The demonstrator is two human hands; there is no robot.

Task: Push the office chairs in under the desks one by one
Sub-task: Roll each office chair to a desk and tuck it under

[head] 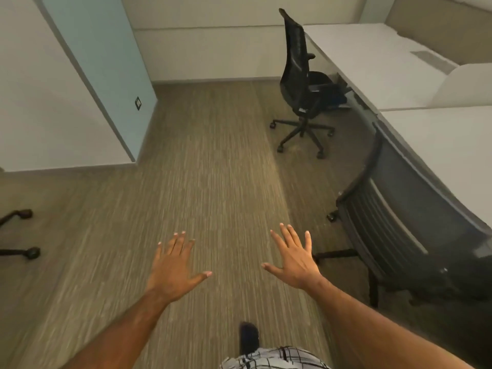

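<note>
1. Striped carpet [213, 169] runs down an aisle between a pale wall on the left and a row of white desks [378, 62] on the right.
2. Both hands hang over bare floor, touching nothing: the left hand [173, 270] and right hand [295, 265] have fingers spread flat, palms down, probably readied for a push.
3. 1 near chair [415, 222] sits at the right with its back close against the desk edge, apparently tucked in.
4. 1 far chair [300, 75] stands ahead, seat only partly under the desk, base out on the carpet; it looks like the next one to push.
5. Casters of another chair [26, 233] show at the left edge.
</note>
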